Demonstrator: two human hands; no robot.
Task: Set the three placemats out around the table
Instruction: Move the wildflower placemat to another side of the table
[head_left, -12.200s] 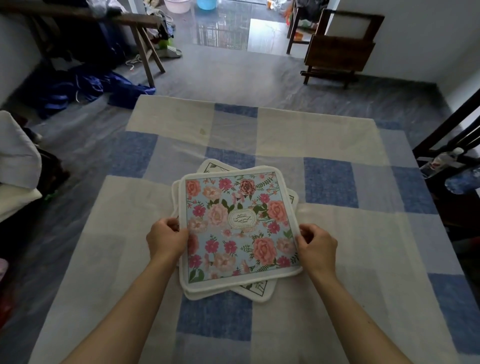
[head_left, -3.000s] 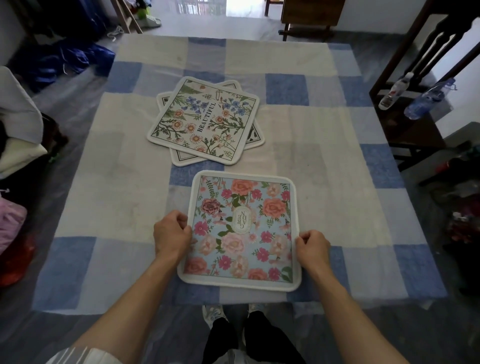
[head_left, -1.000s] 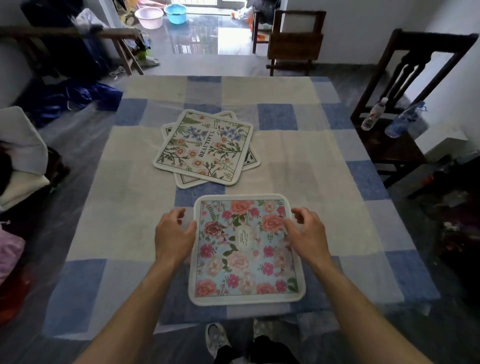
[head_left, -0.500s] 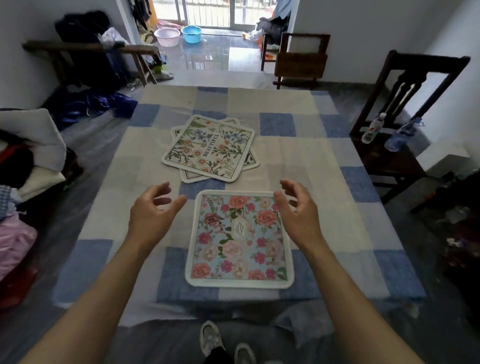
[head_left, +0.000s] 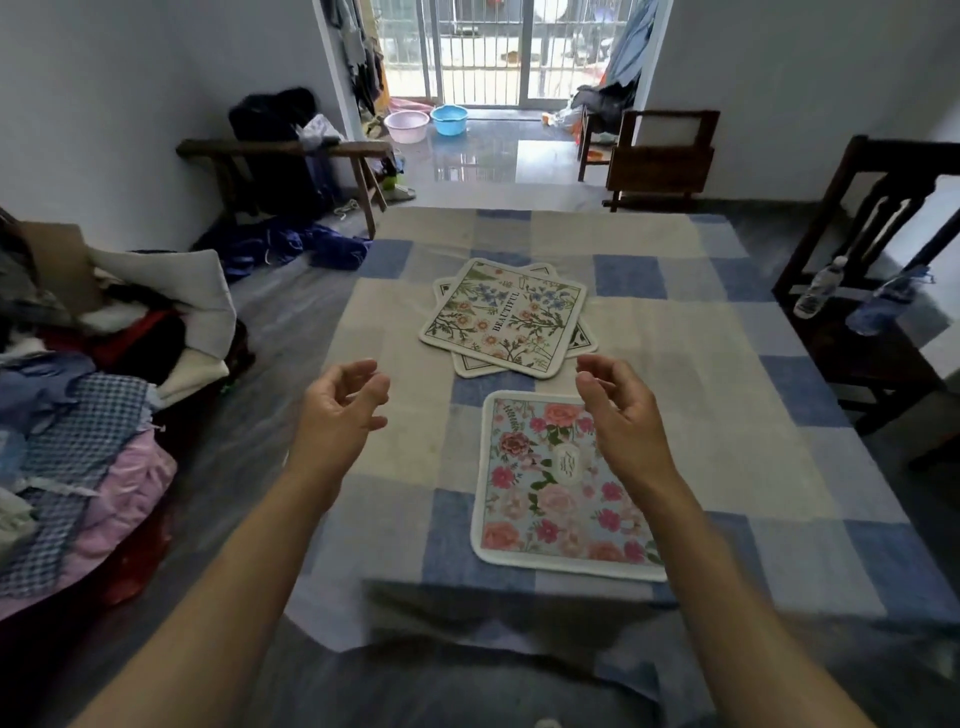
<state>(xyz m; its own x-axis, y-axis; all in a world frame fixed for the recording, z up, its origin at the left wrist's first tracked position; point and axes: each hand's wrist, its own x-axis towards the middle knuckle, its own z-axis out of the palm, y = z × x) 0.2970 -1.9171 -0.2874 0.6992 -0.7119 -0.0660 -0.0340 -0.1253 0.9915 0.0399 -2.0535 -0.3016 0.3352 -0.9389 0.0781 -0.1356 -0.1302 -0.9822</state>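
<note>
- The table (head_left: 727, 415) wears a blue-and-cream checked cloth; clock directions below take its near edge as 6 o'clock.
- The rose-patterned placemat (head_left: 540, 499) lies flat at 6 o'clock, its near side almost at the table's edge.
- The placemat printed "BEAUTIFUL" (head_left: 501, 317) lies around the middle of the table, at about 12 o'clock from the rose one and apart from it.
- The third placemat (head_left: 466, 365) is underneath it, turned askew so that only its corners stick out.
- The left hand (head_left: 340, 415) is raised over the cloth at about 9 o'clock from the rose mat, fingers loosely curled, grasping nothing.
- The right hand (head_left: 621, 415) is likewise relaxed and empty. It covers the rose mat's far right corner in the view and seems to hover above it rather than touch, though the angle leaves that unsure.
- A dark wooden chair (head_left: 883, 234) stands at 3 o'clock with two plastic bottles (head_left: 821, 286) on its seat.
- A heap of clothes (head_left: 78, 441) sits at 9 o'clock.
- Two basins (head_left: 449, 119), one pink and one blue, stand on the floor beyond 12 o'clock.
</note>
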